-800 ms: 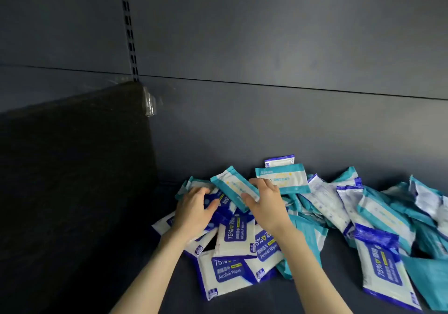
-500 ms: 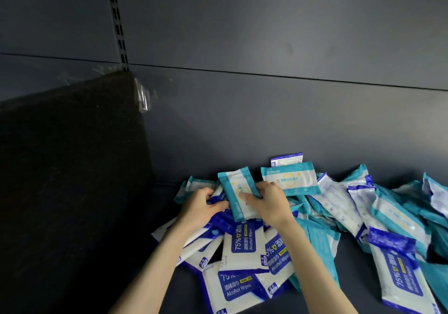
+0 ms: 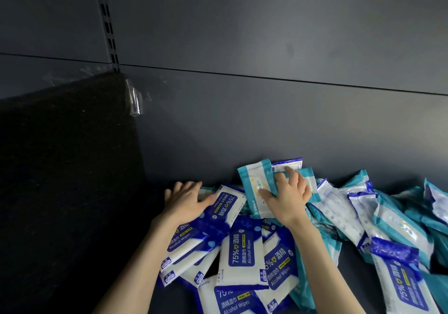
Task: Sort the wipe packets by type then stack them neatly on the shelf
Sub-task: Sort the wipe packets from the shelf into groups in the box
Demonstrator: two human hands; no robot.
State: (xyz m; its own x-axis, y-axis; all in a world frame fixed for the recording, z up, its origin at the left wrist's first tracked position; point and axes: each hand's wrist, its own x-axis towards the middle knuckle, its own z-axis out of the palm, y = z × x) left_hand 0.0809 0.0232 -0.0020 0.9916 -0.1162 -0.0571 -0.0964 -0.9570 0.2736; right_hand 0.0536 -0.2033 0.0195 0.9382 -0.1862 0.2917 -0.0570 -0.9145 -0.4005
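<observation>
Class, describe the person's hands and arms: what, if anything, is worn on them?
The left hand and right hand are bare: no gloves, rings or watch show. The left forearm and right forearm are bare too, no sleeves in view.

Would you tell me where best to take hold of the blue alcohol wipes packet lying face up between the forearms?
Probably its near short edge, pinched from the front: the blue alcohol wipes packet lies flat, face up and topmost, long axis pointing away, with that edge overlapping the packets beneath.
</observation>
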